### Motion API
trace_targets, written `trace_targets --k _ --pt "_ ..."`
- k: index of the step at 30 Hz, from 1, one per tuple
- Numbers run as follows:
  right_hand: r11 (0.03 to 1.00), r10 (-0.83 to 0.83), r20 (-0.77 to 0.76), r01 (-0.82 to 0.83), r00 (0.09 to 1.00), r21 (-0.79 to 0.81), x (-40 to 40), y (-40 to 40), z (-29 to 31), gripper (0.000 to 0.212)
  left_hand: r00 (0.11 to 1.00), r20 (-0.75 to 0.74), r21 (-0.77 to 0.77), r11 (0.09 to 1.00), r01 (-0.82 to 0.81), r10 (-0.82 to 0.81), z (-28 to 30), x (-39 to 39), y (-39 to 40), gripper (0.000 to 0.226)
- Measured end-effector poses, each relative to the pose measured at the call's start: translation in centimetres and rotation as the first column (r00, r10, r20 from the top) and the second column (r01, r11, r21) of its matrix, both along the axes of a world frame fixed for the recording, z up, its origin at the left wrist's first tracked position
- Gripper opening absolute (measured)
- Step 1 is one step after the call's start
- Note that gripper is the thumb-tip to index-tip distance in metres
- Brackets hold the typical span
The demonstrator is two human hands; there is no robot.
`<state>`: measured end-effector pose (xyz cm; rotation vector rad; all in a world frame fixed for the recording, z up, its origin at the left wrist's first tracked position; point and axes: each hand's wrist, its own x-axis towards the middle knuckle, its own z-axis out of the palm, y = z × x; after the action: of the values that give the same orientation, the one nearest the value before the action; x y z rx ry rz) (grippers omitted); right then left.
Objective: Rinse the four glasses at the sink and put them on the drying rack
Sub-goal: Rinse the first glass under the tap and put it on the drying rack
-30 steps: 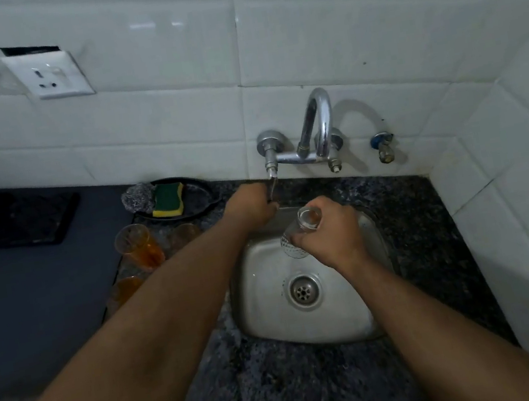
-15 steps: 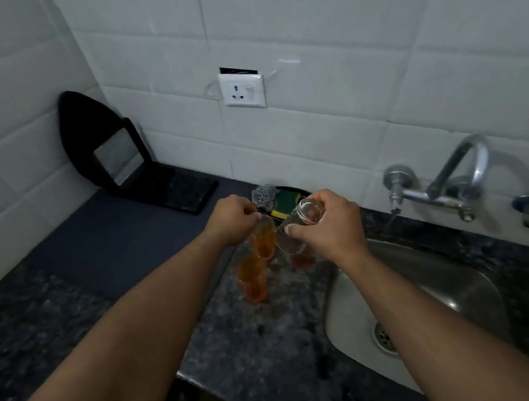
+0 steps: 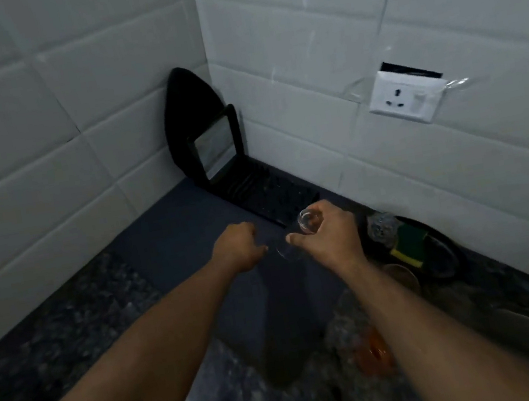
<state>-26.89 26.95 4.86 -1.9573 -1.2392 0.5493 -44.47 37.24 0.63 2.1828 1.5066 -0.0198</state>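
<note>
The white tiled wall [image 3: 300,38] fills the upper part of the view and makes a corner behind the counter. Under it lies the dark counter [image 3: 72,352], speckled stone near the person, with a smooth dark blue mat [image 3: 176,242] on it that reaches to the corner. In this corner the black drying rack [image 3: 266,196] lies flat along the wall, and a black upright piece with a small mirror-like panel [image 3: 215,147] stands at its far end. A white socket [image 3: 408,101] sits on the wall to the right. Both forearms stretch forward over the mat. The right hand [image 3: 329,235] is curled around a clear glass [image 3: 306,223], which is tilted, its round end toward the camera; the glass is in the air just before the near end of the rack and does not touch it. The left hand [image 3: 237,248] is near the right one, apart from it, with fingers curled into a loose fist; I see nothing in it. To the right of the right hand, a black dish [image 3: 445,258] holds a yellow-green sponge [image 3: 408,245] and a steel scrubber [image 3: 381,226]. Under the right forearm stand blurred orange glasses [image 3: 376,354], partly hidden by the arm; their number I cannot tell.
</note>
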Motion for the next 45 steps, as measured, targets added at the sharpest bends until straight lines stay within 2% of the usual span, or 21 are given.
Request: trace_targets --k 3,5,9,14,16,22,28,40,42,45 --pt "0.999 0.023 0.007 -0.023 1.0 -0.029 -0.6 4.7 -2.2 0.048 1.0 -0.021 -0.031 0.999 -0.014 0.013 -2.2 -0.5 3.9 0.042" --pt "0.999 0.032 0.008 -0.032 0.999 -0.027 -0.8 7.1 -3.2 0.049 0.998 -0.055 -0.047 0.999 -0.012 0.01 -3.1 -0.7 5.9 0.05" --pt "0.997 0.061 0.024 -0.06 0.998 -0.042 -1.0 12.4 -5.1 0.052 0.991 -0.136 -0.05 0.999 -0.018 0.011 -5.5 -0.5 10.3 0.077" --pt "0.999 0.048 0.059 -0.048 0.997 -0.01 -0.1 16.8 -6.4 0.054 0.971 -0.235 -0.116 0.991 -0.066 0.037 -8.0 1.3 13.0 0.128" --pt "1.0 0.026 0.076 -0.026 0.997 0.001 0.7 18.3 -6.7 0.055 0.961 -0.27 -0.153 0.983 -0.102 0.058 -8.6 2.4 13.5 0.137" --pt "1.0 0.027 0.152 -0.026 0.988 -0.012 3.5 22.5 -7.2 0.054 0.942 -0.33 -0.212 0.967 -0.14 0.064 -8.6 4.0 14.6 0.139" --pt "0.998 0.043 0.224 -0.03 0.974 -0.061 5.2 25.4 -8.9 0.056 0.942 -0.33 -0.216 0.966 -0.141 0.064 -9.7 3.8 14.6 0.139" --pt "0.988 0.098 0.254 -0.064 0.962 -0.139 5.3 26.5 -9.5 0.056 0.934 -0.349 -0.218 0.964 -0.152 0.069 -9.5 4.1 14.6 0.139" --pt "0.988 0.1 0.236 -0.068 0.967 -0.14 5.2 26.2 -9.7 0.064 0.937 -0.34 -0.207 0.965 -0.161 0.083 -9.6 3.9 14.4 0.14" --pt "0.987 0.09 0.197 -0.061 0.976 -0.151 5.2 25.2 -10.1 0.095 0.939 -0.33 -0.18 0.97 -0.162 0.096 -9.8 3.7 14.1 0.137"
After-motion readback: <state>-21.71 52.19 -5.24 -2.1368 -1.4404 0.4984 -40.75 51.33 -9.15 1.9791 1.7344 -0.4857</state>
